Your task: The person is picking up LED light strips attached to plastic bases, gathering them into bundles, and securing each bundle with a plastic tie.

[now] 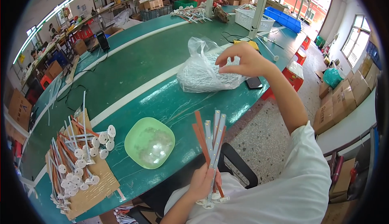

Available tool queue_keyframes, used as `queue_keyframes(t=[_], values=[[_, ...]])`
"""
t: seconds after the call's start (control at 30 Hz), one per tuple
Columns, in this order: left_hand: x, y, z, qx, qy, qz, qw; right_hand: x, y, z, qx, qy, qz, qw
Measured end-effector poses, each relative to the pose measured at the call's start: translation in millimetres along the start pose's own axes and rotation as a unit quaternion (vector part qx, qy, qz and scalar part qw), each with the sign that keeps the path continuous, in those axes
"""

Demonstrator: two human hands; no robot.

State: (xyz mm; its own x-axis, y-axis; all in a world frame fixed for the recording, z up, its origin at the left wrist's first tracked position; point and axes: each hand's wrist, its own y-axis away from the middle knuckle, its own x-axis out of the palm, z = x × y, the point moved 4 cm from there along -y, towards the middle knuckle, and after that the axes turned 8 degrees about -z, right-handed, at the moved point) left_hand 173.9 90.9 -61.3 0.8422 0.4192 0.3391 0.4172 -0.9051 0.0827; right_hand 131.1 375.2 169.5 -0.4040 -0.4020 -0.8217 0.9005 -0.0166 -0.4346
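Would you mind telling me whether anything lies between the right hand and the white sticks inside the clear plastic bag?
Only the bag itself. The right hand is at the clear plastic bag, whose film wraps the white sticks; nothing else visible stands between them.

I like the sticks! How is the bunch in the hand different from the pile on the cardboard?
The bunch of sticks is held upright and fanned in the left hand, with its white round discs at the bottom; the pile of sticks lies flat on the cardboard, scattered in several directions. The bunch has few sticks; the pile has many more. Both mix orange-brown and white strips with white round ends.
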Motion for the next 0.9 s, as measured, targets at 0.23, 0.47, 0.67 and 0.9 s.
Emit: queue_keyframes(t=[0.23,0.47,0.67,0.9], values=[[5,3,-1,-0.008,-0.015,0.015,1.000,31,-31,-107,-0.118,0.270,0.083,0.952],[4,0,2,0.000,-0.001,-0.019,1.000,22,-48,-120,0.020,0.288,0.216,0.933],[12,7,3,-0.015,0.014,0.006,1.000,-18,-46,-100,0.032,0.329,0.197,0.923],[5,20,-5,0.061,0.049,-0.048,0.996,10,61,15,0.100,0.090,-0.165,0.977]])
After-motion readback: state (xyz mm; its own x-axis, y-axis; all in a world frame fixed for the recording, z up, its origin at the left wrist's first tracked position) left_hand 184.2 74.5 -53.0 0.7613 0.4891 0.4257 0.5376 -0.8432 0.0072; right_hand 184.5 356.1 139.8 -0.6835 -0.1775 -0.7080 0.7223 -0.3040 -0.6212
